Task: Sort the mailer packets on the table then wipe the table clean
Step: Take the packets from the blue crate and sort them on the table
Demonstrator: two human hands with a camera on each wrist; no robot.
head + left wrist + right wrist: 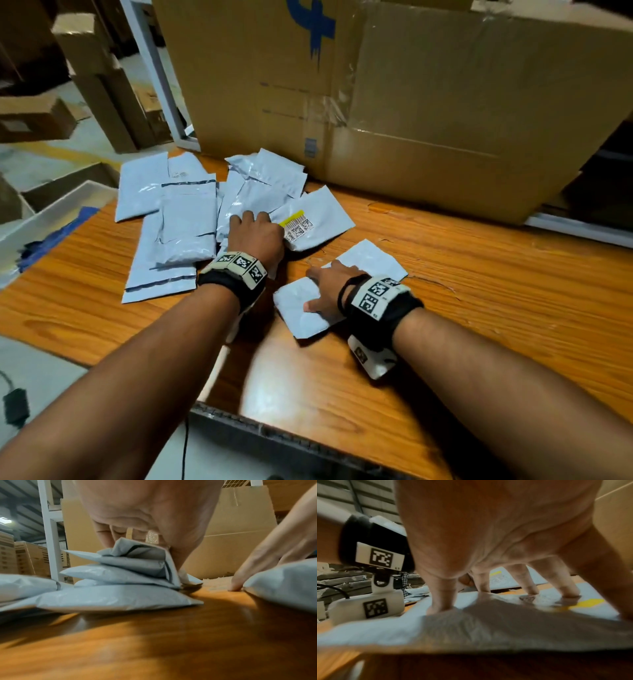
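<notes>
My left grip (255,233) pinches a crumpled packet (137,559) atop the pile, my right grip (327,291) presses flat-fingered on a packet (301,313) beneath it; I lift one only, pinning the pile.

From my head view, the left hand (255,236) covers its own fingertips and part of the mailer pile (191,209) at centre, so I cannot tell which packet it grips. The labelled packet (313,219) has print too small for me to read. The right hand (329,291) hides the middle of the small packet (301,315). The cardboard box (428,102) is cut off by the top and right edges. My right wrist picture is blurred along the bottom.
</notes>
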